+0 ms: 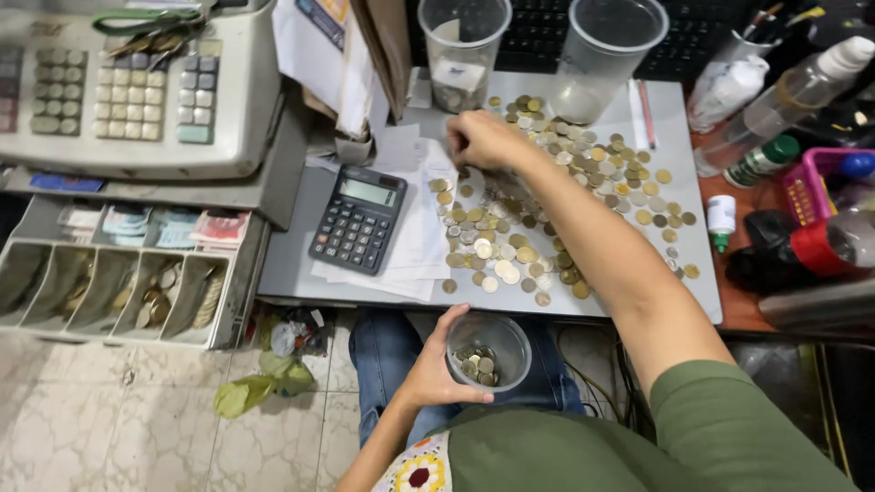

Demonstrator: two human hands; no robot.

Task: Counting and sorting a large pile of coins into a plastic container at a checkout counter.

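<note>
Many coins [547, 214] are spread loose over the grey tabletop [292, 273], from its middle out to the right. Near the far edge of the spread the right hand [483, 138] is laid on them with its fingers curled together; whether a coin is pinched beneath cannot be told. Below the near edge of the table, over the lap, a clear plastic cup [488, 351] is held by the left hand [430, 369], whose fingers are wrapped around its wall. A shallow layer of coins lies in its bottom.

The coins are judged small, hard, flat and slippery, best slid to an edge or pinched at the rim. The cup is thin and light, likely to flex if squeezed, so it is best gripped at mid-wall.

Three clear cups are counted: the held one and two standing at the far edge [463, 46] [606, 50]. One dark calculator [358, 219] lies on papers to the left, and one cash register [137, 87] stands far left, with its drawer [118, 282] open.
</note>
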